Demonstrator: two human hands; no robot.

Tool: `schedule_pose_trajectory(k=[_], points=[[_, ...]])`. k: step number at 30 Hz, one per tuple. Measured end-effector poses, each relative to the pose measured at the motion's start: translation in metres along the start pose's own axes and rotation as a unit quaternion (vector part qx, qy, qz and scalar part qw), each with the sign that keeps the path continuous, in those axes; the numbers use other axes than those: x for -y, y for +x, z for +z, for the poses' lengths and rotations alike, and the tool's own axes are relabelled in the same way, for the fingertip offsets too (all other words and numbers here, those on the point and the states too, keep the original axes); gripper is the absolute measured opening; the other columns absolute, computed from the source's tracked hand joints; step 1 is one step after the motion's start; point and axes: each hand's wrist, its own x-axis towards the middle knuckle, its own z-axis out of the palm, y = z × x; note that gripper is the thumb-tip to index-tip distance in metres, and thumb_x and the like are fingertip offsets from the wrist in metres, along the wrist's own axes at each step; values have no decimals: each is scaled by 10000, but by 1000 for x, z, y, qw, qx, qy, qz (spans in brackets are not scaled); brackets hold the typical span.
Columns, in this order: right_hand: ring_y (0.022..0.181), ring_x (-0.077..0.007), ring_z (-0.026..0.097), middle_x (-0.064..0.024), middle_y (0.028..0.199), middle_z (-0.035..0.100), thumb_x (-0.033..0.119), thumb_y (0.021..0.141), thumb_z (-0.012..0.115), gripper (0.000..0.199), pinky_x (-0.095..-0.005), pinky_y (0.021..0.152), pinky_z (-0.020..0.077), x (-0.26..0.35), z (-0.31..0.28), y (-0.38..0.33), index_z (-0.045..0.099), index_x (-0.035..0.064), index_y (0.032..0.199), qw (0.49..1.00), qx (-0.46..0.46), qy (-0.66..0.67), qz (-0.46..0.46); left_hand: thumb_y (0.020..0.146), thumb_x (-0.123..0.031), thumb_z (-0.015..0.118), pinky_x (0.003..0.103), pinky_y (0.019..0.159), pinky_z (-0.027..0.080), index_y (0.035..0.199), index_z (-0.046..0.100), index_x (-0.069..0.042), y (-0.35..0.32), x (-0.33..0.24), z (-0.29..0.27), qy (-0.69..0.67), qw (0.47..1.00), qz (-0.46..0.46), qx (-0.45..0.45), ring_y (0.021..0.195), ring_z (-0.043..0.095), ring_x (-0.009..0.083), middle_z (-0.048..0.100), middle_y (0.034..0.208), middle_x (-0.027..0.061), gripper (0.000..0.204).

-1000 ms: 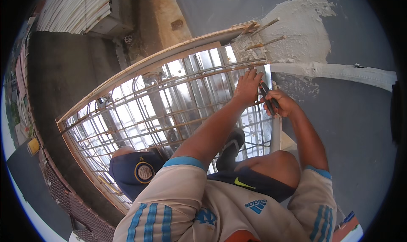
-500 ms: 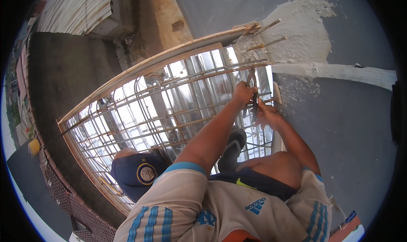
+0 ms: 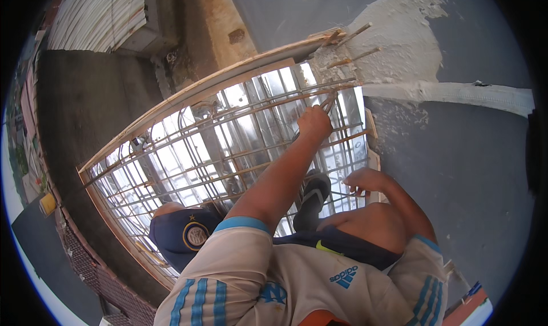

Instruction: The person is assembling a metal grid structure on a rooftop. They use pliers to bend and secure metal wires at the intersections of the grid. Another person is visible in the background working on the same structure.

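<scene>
My left hand [image 3: 315, 122] is closed around a pair of steel pincers [image 3: 329, 102]. Their jaws meet the upper steel bars near the right end of a reinforcing bar grid [image 3: 349, 137]; whether they bite on tie wire there is too small to tell. Part of the handles is hidden by the fist. Lower and to the right, my right hand [image 3: 363, 181] hangs above the grid's edge near my knee, with fingers loosely bent and apart and nothing visible in them. Shiny corrugated metal sheets [image 3: 260, 120] lie beneath the bars.
Wooden boards [image 3: 200, 89] border the grid. Bar ends [image 3: 357, 33] jut out at the upper right beside rough mortar [image 3: 399, 40]. A grey surface [image 3: 451, 172] with a pale pipe-like strip [image 3: 445, 93] lies right. My shoe [image 3: 317, 190] stands over the bars.
My right hand has come away from the pincers and dropped toward my knee. My left hand has shifted left and slightly up, tilting the pincers with their jaws at the upper bars.
</scene>
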Motion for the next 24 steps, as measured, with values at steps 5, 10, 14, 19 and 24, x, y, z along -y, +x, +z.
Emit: schedule_pose_trajectory(k=[5, 10, 14, 19, 24], points=[[788, -209, 617, -144, 1000, 594, 435, 885, 502, 553, -295, 522, 508, 23, -12, 15, 500, -23, 1195, 968, -148, 152, -137, 891, -467, 443, 419, 793, 442, 1223, 426, 119, 7, 0, 0, -316, 936, -89, 129, 975, 558, 324, 564, 1054, 236, 673], [881, -225, 597, -155, 1078, 567, 463, 888, 485, 596, -298, 567, 514, 43, -15, 36, 478, -31, 1221, 944, -166, 213, -191, 908, -358, 469, 399, 656, 468, 1061, 507, 101, 16, 16, 47, -478, 854, -121, 167, 849, 567, 223, 559, 932, 187, 485], [837, -189, 588, -120, 1004, 593, 395, 889, 517, 487, -298, 571, 501, 37, -17, 62, 531, -12, 1156, 935, -216, 192, -207, 852, -261, 558, 373, 648, 477, 1123, 427, 78, 2, 23, 56, -497, 864, -55, 65, 850, 562, 210, 542, 955, 169, 453], [757, -139, 567, -60, 829, 609, 313, 863, 588, 340, -283, 591, 465, 43, -18, 62, 604, -9, 970, 930, -261, 122, -228, 793, -153, 589, 337, 705, 453, 1073, 419, 27, -10, 40, 51, -464, 883, 38, 57, 829, 536, 195, 531, 1000, 170, 374], [639, -98, 526, -28, 706, 604, 251, 887, 558, 253, -264, 578, 429, 95, -21, 29, 603, 4, 856, 907, -290, 111, -285, 769, -46, 526, 322, 713, 433, 1025, 440, -16, -25, 41, 13, -560, 827, 46, -32, 795, 504, 168, 525, 1056, 129, 272]])
